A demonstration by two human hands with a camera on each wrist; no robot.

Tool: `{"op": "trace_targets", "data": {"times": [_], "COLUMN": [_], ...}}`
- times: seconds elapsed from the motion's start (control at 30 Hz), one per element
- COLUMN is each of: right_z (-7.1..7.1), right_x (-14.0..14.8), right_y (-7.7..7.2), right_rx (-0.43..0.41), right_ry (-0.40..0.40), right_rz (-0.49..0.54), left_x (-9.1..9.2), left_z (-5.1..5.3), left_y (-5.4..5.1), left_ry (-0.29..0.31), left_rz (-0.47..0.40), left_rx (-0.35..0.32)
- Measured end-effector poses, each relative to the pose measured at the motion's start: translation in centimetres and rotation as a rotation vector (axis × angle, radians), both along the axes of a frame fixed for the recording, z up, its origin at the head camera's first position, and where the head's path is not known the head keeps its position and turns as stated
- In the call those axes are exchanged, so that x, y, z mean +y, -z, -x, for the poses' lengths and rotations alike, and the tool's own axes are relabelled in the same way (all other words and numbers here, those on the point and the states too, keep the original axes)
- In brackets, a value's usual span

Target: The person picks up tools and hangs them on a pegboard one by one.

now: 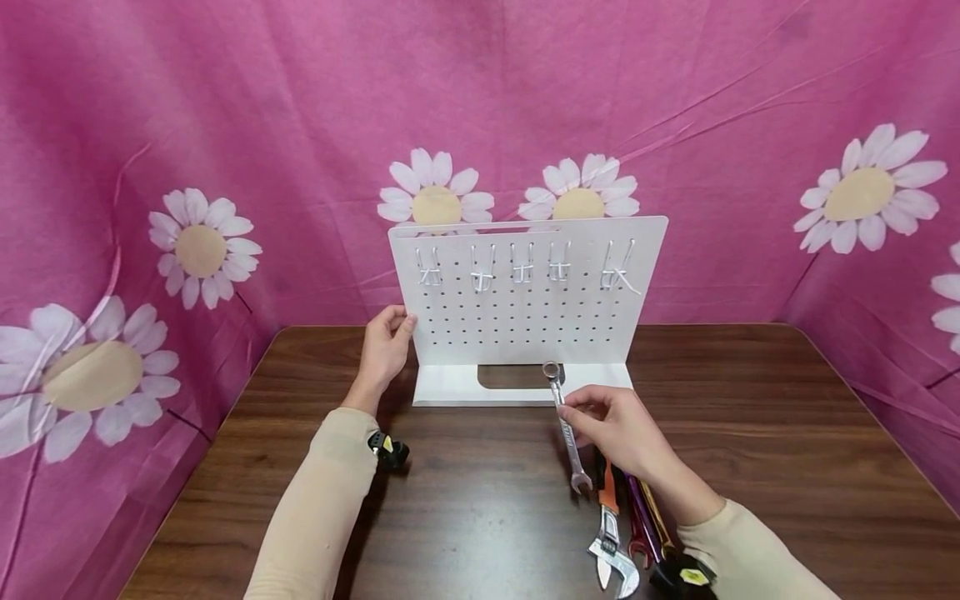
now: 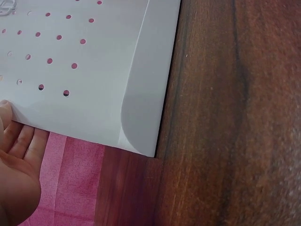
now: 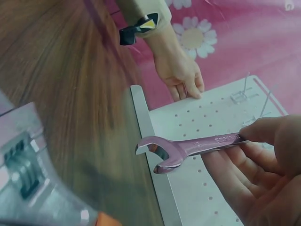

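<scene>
A white pegboard stand [image 1: 517, 321] stands upright on the table, with several wire hooks [image 1: 522, 271] along its upper part. My left hand [image 1: 386, 346] grips its left edge; in the left wrist view, the thumb is in front and the fingers [image 2: 35, 146] are behind. Between thumb and fingers, my right hand [image 1: 618, 425] pinches a silver combination wrench [image 1: 570, 446]. Its ring end points toward the board and its open end toward me. The wrench's open jaw shows clearly in the right wrist view, in front of the right hand [image 3: 258, 174].
Below the right hand lie an adjustable wrench [image 1: 611, 533] with an orange and black handle, a red wrench [image 1: 640, 533], a purple tool [image 1: 649, 517] and a gold wrench [image 1: 660, 525], partly hidden by the wrist. A pink flowered cloth [image 1: 300, 125] hangs behind the brown wooden table [image 1: 465, 508].
</scene>
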State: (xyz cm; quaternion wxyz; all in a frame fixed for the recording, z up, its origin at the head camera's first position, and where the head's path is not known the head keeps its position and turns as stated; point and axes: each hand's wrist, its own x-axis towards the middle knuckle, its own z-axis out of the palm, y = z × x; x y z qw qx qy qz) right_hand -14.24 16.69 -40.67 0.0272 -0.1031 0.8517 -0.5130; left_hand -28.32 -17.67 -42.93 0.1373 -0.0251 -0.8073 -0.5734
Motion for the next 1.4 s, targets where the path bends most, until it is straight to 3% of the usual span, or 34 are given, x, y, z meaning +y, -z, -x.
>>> {"op": "trace_targets", "data": {"times": [0.47, 0.93, 1.4], "right_z": [2.7, 3.8, 4.6], "right_x": [-3.0, -5.8, -8.0], "right_y": [0.5, -0.6, -1.3], "right_rx": [0.013, 0.061, 0.077], "right_ry": [-0.031, -0.063, -0.059], "right_rz": [0.037, 0.052, 0.108], "left_x": [0.0, 0.0, 0.1], "left_z": [0.0, 0.1, 0.2], "left_y": [0.1, 0.1, 0.4], "left_ry": [0.008, 0.012, 0.02], "left_rz": [-0.007, -0.002, -0.022], "left_rx": [0.001, -0.024, -0.002]}}
